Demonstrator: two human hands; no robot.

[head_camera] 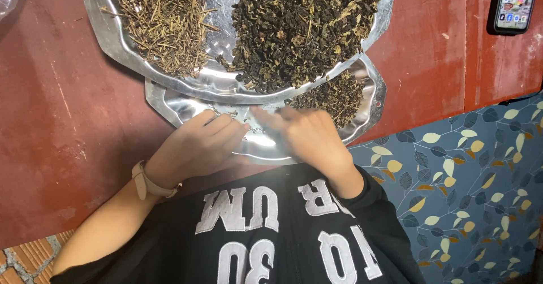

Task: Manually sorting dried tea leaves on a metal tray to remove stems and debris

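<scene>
A dull red floor point(62, 109) fills most of the view, with a strip of brick-patterned paving at about 8 o'clock and a blue mat printed with leaves point(469, 182) spreading from 3 to 5 o'clock. Two shiny metal trays lie on the red surface, stacked so that they overlap: the upper tray point(107, 41) sits toward 12 o'clock and covers the far part of the lower tray point(169, 110). The upper tray carries two separate heaps: one of pale, straw-like dried stems point(164, 18) at 11 o'clock, and one of dark, curled dried leaves point(300, 24) at 12 to 1 o'clock, with a bare band of metal between them. The lower tray holds one smaller heap of dark bits point(339, 94) at about 2 o'clock from the hands. Both of the person's hands rest on the near part of the lower tray, close together at the centre of the view. The left hand point(198, 145), a light-coloured band on its wrist, lies with its fingers loosely curled and touching the tray; whether it pinches anything cannot be told. The right hand point(311, 134) is blurred, its fingers stretched toward the left hand, and its grip cannot be told either. One phone point(513, 4) with a lit screen lies at 2 o'clock, well apart from the trays. A black garment with white lettering fills 6 o'clock.
</scene>
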